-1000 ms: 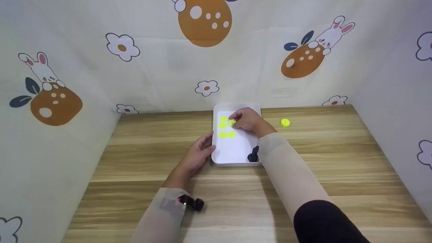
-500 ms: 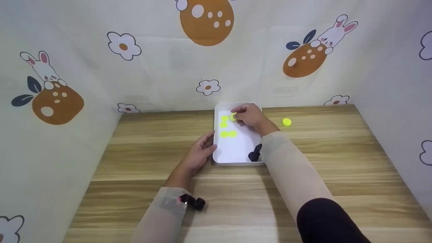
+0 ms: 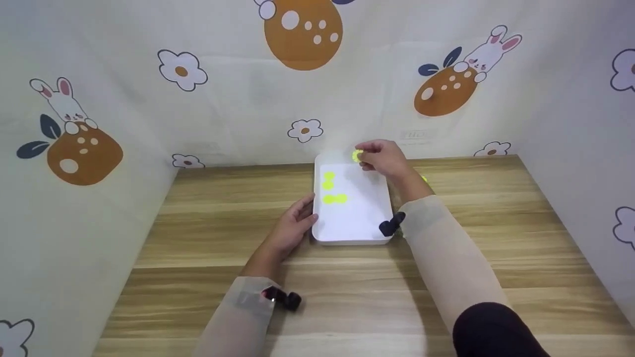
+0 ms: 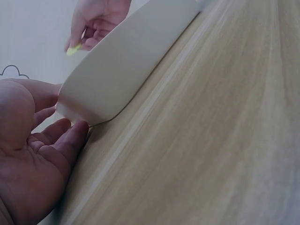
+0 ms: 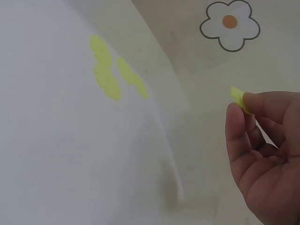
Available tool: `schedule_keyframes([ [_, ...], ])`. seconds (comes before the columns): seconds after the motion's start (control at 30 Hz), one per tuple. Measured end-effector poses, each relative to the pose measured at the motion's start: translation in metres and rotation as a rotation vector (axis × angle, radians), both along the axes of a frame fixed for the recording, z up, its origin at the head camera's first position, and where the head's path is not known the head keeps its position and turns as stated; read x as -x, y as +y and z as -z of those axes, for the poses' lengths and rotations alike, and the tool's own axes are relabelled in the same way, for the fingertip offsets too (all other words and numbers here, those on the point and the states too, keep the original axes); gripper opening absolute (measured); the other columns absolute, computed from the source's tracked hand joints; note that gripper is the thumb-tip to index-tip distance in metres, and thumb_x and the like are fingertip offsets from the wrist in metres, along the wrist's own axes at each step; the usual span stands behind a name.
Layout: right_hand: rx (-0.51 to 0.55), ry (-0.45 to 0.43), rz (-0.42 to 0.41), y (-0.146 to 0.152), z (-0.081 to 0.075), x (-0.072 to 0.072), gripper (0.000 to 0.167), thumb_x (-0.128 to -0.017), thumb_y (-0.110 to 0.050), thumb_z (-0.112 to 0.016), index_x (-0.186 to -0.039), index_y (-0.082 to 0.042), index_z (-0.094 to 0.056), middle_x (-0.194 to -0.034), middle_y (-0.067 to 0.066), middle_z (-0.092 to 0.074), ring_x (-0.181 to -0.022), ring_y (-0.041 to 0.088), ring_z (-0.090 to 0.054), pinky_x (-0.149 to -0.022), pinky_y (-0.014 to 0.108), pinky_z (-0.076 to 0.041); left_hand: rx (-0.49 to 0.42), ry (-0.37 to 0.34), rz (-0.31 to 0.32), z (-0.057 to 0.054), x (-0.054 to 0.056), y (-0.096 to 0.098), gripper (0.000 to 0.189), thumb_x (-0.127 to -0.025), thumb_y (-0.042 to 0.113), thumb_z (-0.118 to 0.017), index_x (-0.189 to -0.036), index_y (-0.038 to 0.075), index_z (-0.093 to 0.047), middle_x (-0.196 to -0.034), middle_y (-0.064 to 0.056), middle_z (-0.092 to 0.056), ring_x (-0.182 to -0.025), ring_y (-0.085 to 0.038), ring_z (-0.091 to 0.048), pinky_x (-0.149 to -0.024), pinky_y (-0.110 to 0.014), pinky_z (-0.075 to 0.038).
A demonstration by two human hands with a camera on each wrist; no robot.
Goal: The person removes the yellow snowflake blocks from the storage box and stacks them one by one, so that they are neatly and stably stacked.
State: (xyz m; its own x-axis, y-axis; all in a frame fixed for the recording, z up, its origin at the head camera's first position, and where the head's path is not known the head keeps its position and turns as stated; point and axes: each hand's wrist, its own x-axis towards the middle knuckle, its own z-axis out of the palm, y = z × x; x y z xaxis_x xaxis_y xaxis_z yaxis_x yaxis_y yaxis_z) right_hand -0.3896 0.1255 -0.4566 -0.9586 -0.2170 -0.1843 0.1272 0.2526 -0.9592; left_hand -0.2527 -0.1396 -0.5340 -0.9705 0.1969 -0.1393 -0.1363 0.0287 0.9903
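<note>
My right hand (image 3: 384, 157) pinches a small yellow notched disc (image 3: 357, 155) between thumb and fingertips, over the far end of a white tray (image 3: 354, 225). In the right wrist view the disc (image 5: 237, 95) is tilted nearly edge-on. Several more yellow discs (image 3: 328, 185) lie in the tray's left half, touching in pairs: one pair runs away from me, the other crosswise. My left hand (image 3: 290, 229) holds the tray's left side, thumb at the rim; in the left wrist view its fingertips press the tray's outer wall (image 4: 110, 70).
Another yellow disc (image 3: 424, 179) shows on the wooden table (image 3: 342, 297) right of the tray, mostly hidden behind the right forearm. A patterned cloth (image 3: 238, 99) hangs close behind the tray. A black wrist camera (image 3: 392, 224) overlaps the tray's near right corner.
My right hand has moved up and to the right, carrying the pinched disc from beside the other discs to the tray's far end. The left hand stays put.
</note>
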Motion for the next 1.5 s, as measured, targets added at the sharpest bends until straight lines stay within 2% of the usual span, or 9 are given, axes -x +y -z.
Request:
schedule_keyframes([
  [0.13, 0.042, 0.012, 0.026, 0.015, -0.003, -0.011, 0.036, -0.097, -0.027, -0.067, -0.131, -0.013, -0.064, -0.121, 0.008, -0.064, -0.112, 0.032, -0.064, -0.091, 0.032, -0.060, -0.001, -0.001, -0.001, 0.000, 0.000, 0.000, 0.058, -0.100, 0.011, -0.059, -0.154, 0.018, -0.039, -0.161, -0.006, -0.039, -0.150, -0.020, -0.036, -0.124, -0.037, -0.032],
  [0.23, 0.052, 0.021, 0.049, 0.025, -0.004, -0.019, 0.036, -0.096, -0.029, -0.068, -0.129, -0.015, -0.064, -0.119, 0.008, -0.063, -0.111, 0.032, -0.065, -0.091, 0.031, -0.060, 0.006, -0.001, 0.002, -0.001, 0.000, -0.001, 0.058, -0.100, 0.011, -0.059, -0.154, 0.018, -0.039, -0.161, -0.006, -0.038, -0.150, -0.021, -0.035, -0.124, -0.038, -0.031],
  [0.4, 0.132, 0.039, 0.096, 0.041, -0.006, -0.030, 0.032, -0.095, -0.022, -0.070, -0.124, -0.010, -0.066, -0.112, 0.010, -0.063, -0.097, 0.024, -0.068, -0.084, 0.030, -0.062, -0.003, 0.023, 0.022, 0.000, -0.001, -0.001, 0.058, -0.100, 0.010, -0.058, -0.154, 0.015, -0.037, -0.161, -0.007, -0.038, -0.150, -0.022, -0.035, -0.125, -0.039, -0.030],
  [0.5, 0.180, 0.045, 0.119, 0.051, -0.007, -0.035, 0.028, -0.096, -0.017, -0.068, -0.123, -0.008, -0.067, -0.111, 0.010, -0.064, -0.093, 0.022, -0.069, -0.085, 0.031, -0.062, -0.008, 0.033, 0.024, 0.000, -0.001, -0.001, 0.059, -0.100, 0.010, -0.058, -0.155, 0.014, -0.036, -0.161, -0.008, -0.037, -0.150, -0.023, -0.035, -0.125, -0.039, -0.030],
  [0.7, 0.191, 0.065, 0.151, 0.071, -0.006, -0.041, 0.029, -0.097, -0.015, -0.065, -0.126, -0.007, -0.066, -0.114, 0.011, -0.065, -0.103, 0.030, -0.071, -0.090, 0.035, -0.062, -0.006, 0.035, 0.022, 0.000, 0.000, 0.000, 0.059, -0.100, 0.009, -0.058, -0.155, 0.013, -0.036, -0.162, -0.008, -0.036, -0.151, -0.023, -0.034, -0.125, -0.039, -0.030],
  [0.87, 0.161, 0.071, 0.194, 0.086, 0.000, -0.043, 0.030, -0.098, -0.017, -0.064, -0.126, -0.008, -0.066, -0.118, 0.011, -0.065, -0.103, 0.028, -0.070, -0.086, 0.030, -0.062, -0.002, 0.033, 0.020, -0.001, -0.001, 0.000, 0.059, -0.100, 0.010, -0.058, -0.155, 0.014, -0.036, -0.162, -0.008, -0.036, -0.150, -0.022, -0.035, -0.124, -0.039, -0.031],
  [1.1, 0.066, 0.005, 0.284, 0.108, 0.015, -0.038, 0.028, -0.099, -0.022, -0.062, -0.125, -0.012, -0.067, -0.122, 0.008, -0.063, -0.107, 0.025, -0.066, -0.097, 0.036, -0.059, 0.017, 0.014, 0.010, -0.001, -0.001, 0.000, 0.059, -0.100, 0.011, -0.058, -0.155, 0.015, -0.036, -0.161, -0.007, -0.037, -0.150, -0.023, -0.036, -0.124, -0.039, -0.032],
  [1.33, 0.135, -0.057, 0.325, 0.126, 0.033, -0.030, 0.031, -0.099, -0.012, -0.061, -0.128, -0.002, -0.063, -0.116, 0.007, -0.062, -0.097, 0.017, -0.063, -0.091, 0.031, -0.059, 0.006, 0.010, 0.014, 0.002, -0.002, 0.000, 0.059, -0.100, 0.012, -0.058, -0.155, 0.015, -0.036, -0.162, -0.007, -0.037, -0.151, -0.023, -0.035, -0.124, -0.040, -0.031],
  [1.5, 0.135, -0.093, 0.339, 0.132, 0.035, -0.030, 0.033, -0.099, -0.011, -0.061, -0.131, -0.003, -0.063, -0.116, 0.006, -0.063, -0.097, 0.015, -0.062, -0.095, 0.034, -0.057, -0.020, 0.029, 0.014, 0.004, -0.001, 0.000, 0.060, -0.100, 0.009, -0.058, -0.155, 0.011, -0.035, -0.161, -0.011, -0.037, -0.150, -0.025, -0.035, -0.124, -0.041, -0.031],
])
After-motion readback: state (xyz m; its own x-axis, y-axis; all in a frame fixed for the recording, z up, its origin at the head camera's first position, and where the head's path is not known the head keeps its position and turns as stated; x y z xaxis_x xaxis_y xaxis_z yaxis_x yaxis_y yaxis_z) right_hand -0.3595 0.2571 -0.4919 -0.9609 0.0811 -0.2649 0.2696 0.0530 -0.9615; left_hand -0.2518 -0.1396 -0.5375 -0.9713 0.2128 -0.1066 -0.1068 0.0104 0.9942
